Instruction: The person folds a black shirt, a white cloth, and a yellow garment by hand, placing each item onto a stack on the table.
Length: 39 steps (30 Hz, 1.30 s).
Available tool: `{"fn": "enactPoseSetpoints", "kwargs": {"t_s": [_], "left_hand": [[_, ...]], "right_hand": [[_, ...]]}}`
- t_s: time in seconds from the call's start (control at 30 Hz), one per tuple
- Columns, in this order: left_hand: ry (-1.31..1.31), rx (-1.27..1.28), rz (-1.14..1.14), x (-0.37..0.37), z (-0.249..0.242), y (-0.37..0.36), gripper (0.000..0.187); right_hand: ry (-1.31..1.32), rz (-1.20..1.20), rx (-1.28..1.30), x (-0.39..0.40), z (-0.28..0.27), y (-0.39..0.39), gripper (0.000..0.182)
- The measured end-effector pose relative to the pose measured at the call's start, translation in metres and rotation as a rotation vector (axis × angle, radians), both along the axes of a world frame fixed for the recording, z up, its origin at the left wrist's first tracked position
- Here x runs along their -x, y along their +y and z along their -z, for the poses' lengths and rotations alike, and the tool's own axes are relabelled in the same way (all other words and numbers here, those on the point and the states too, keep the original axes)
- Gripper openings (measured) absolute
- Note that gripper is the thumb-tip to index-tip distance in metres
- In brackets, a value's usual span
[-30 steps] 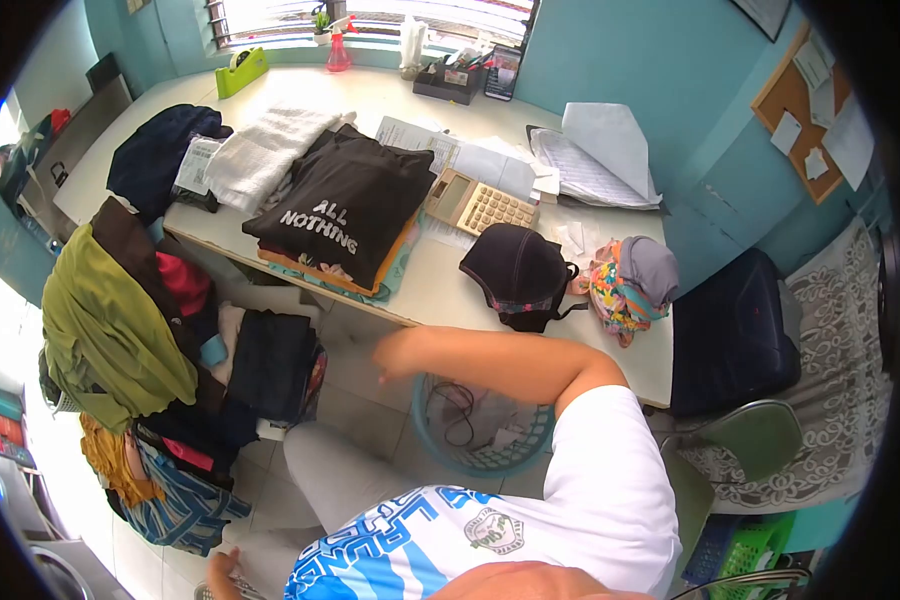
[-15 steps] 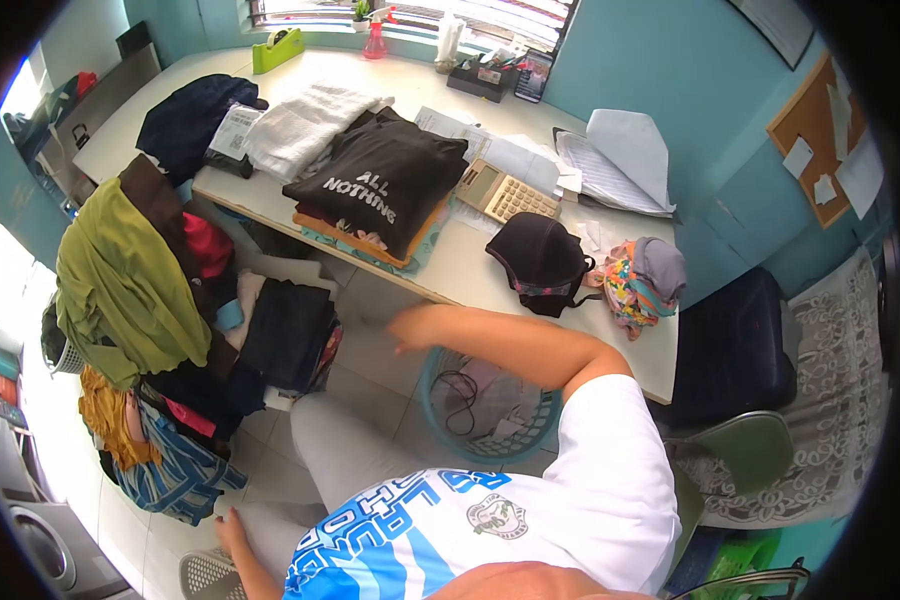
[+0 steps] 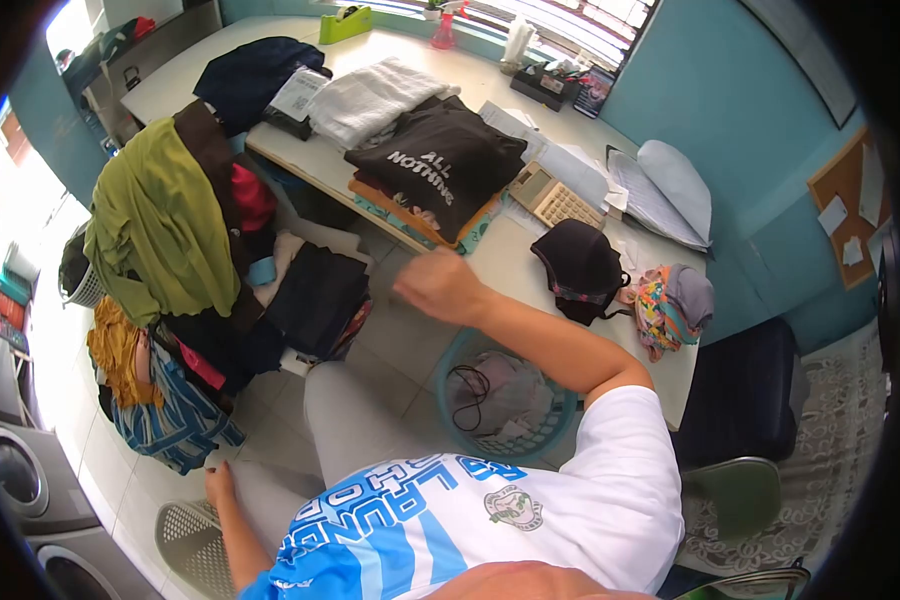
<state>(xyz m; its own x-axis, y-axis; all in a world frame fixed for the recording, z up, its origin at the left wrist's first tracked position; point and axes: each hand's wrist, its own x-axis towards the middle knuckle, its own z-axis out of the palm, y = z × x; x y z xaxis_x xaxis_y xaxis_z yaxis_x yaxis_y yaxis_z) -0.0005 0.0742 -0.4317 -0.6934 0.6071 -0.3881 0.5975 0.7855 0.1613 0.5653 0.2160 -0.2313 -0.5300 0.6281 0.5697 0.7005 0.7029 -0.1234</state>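
My right hand (image 3: 438, 287) hovers beside the front edge of the white desk (image 3: 385, 228), its fingers curled in and no item showing in them. Closest to it is a stack of folded clothes topped by a black shirt (image 3: 435, 165) lettered "ALL NOTHING". Left of that hand, folded dark trousers (image 3: 320, 300) lie on a low pile. My left hand (image 3: 220, 485) rests low by my leg, seemingly flat and holding nothing visible. Just above it hangs a blue striped cloth (image 3: 175, 425), beside a mustard cloth (image 3: 125, 355) and under a heaped green garment (image 3: 160, 230).
A blue basket (image 3: 450, 425) with crumpled scraps and a black cord stands under the desk edge. On the desk are a black cap (image 3: 575, 262), a calculator (image 3: 555, 195), papers and a white towel (image 3: 375, 100). A grey basket (image 3: 185, 535) and washing machines (image 3: 20, 475) are at left.
My right hand has risen toward the desk edge and the shirt stack, its fingers now curled rather than stretched downward. The camera view has shifted and tilted. My left hand stays by my leg.
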Motion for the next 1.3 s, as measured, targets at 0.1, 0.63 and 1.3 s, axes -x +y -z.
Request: {"fn": "enactPoseSetpoints", "kwargs": {"t_s": [0.1,0.63,1.3], "left_hand": [[0.046,0.039,-0.014,0.011,0.016,-0.001,0.059],[0.008,0.064,-0.06,0.01,0.008,0.007,0.05],[0.481,-0.929,0.061,0.13,-0.014,0.242,0.042]], "right_hand": [[0.115,0.211,-0.069,0.002,-0.003,-0.001,0.019],[0.096,0.369,0.105,0.017,0.001,0.005,0.028],[0.291,0.407,0.201,0.011,0.005,0.007,0.028]]}}
